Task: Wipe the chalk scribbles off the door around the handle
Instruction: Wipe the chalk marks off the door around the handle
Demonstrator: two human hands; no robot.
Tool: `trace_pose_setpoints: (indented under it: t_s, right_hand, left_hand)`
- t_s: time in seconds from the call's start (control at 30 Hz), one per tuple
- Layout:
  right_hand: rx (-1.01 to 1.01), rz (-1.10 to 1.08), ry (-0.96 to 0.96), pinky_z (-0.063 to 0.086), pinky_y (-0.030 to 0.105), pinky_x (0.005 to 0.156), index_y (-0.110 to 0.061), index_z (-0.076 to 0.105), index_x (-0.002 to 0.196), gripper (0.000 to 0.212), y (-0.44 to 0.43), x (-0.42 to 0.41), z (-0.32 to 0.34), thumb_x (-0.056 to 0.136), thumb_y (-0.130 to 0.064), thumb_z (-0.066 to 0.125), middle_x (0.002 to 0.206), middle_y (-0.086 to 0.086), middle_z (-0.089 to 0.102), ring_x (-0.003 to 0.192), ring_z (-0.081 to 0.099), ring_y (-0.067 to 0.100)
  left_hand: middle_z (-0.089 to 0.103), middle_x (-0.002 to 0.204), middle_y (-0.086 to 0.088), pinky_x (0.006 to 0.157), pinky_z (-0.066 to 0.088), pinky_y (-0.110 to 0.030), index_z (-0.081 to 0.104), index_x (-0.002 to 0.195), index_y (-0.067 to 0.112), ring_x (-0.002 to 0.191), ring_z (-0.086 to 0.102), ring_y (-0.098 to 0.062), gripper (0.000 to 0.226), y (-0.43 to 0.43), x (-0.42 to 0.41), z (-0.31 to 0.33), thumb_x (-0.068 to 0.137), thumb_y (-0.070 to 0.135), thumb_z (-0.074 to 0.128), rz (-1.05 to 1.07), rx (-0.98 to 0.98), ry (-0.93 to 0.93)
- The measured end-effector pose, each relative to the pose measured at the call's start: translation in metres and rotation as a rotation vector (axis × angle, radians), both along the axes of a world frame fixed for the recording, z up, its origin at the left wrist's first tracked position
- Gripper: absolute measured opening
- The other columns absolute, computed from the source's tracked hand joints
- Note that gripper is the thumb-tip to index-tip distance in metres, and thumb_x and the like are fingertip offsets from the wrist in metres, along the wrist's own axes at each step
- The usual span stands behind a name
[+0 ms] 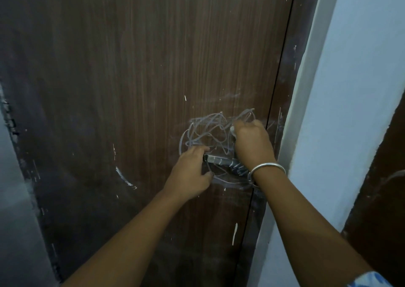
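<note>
The left hand (192,173) grips the lever handle (219,160) by its end. The right hand (252,142) curls round a small white piece (232,131), pressing it on the chalk scribbles (203,131) above the left hand. Dry rubbing may just smear the chalk wider.

Single head-worn view (wide-angle), close, forward and down at the door (153,67)

On the door (153,67), scribbles (206,131) lie above and perhaps below the handle (219,160).
</note>
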State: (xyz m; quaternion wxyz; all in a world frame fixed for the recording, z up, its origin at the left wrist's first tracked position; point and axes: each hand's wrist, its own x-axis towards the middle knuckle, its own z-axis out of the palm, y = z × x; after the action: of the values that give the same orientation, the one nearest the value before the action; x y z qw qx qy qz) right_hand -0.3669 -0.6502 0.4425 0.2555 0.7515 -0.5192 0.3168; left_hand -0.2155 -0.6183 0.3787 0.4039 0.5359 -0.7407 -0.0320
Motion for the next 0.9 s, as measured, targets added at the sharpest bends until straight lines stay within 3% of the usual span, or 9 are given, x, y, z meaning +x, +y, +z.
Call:
trace_pose_setpoints:
  t_s: [0.1,0.3,0.57,0.8,0.9]
  right_hand:
    - [0.017,0.016,0.063,0.043,0.033,0.074,0.0,0.06,0.101,0.019,-0.002,0.0,0.003,0.084,0.005,0.051,0.082,0.017,0.066,0.091,0.055,0.032]
    - [0.043,-0.1,-0.253,0.048,0.033,0.07,-0.004,0.064,0.097,0.017,0.0,-0.01,0.0,0.083,0.002,0.057,0.084,0.016,0.067,0.085,0.059,0.032]
    - [0.024,-0.003,-0.061,0.044,0.032,0.077,-0.004,0.061,0.099,0.022,-0.008,-0.016,0.001,0.081,0.006,0.055,0.087,0.014,0.067,0.088,0.056,0.031]
    - [-0.027,-0.068,-0.416,0.042,0.027,0.069,-0.006,0.064,0.095,0.014,-0.006,-0.022,-0.02,0.085,-0.003,0.056,0.09,0.013,0.069,0.082,0.06,0.03]
    - [-0.011,0.014,-0.695,0.042,0.021,0.062,-0.007,0.065,0.09,0.014,-0.004,-0.021,-0.024,0.088,-0.002,0.052,0.084,0.01,0.07,0.071,0.061,0.022]
  left_hand:
    - [0.049,0.132,-0.003,0.101,0.039,-0.032,0.042,0.135,0.015,0.124,0.044,-0.02,0.063,0.0,0.0,0.0,0.078,0.022,0.069,0.015,-0.012,-0.041]
    - [0.048,0.133,-0.001,0.101,0.037,-0.03,0.038,0.137,0.017,0.124,0.044,-0.019,0.068,0.001,0.003,0.002,0.077,0.023,0.069,0.012,-0.026,-0.144]
    - [0.045,0.137,-0.001,0.099,0.039,-0.033,0.031,0.141,0.02,0.125,0.044,-0.019,0.075,0.006,0.002,0.005,0.076,0.026,0.068,0.014,0.012,-0.206]
    - [0.036,0.146,-0.002,0.105,0.038,-0.038,0.021,0.146,0.021,0.132,0.037,-0.021,0.085,0.008,0.005,0.004,0.076,0.027,0.07,-0.008,0.066,-0.234]
    - [0.034,0.148,0.0,0.106,0.037,-0.035,0.017,0.147,0.022,0.133,0.036,-0.02,0.09,0.009,0.005,0.004,0.076,0.028,0.071,-0.027,0.074,-0.227]
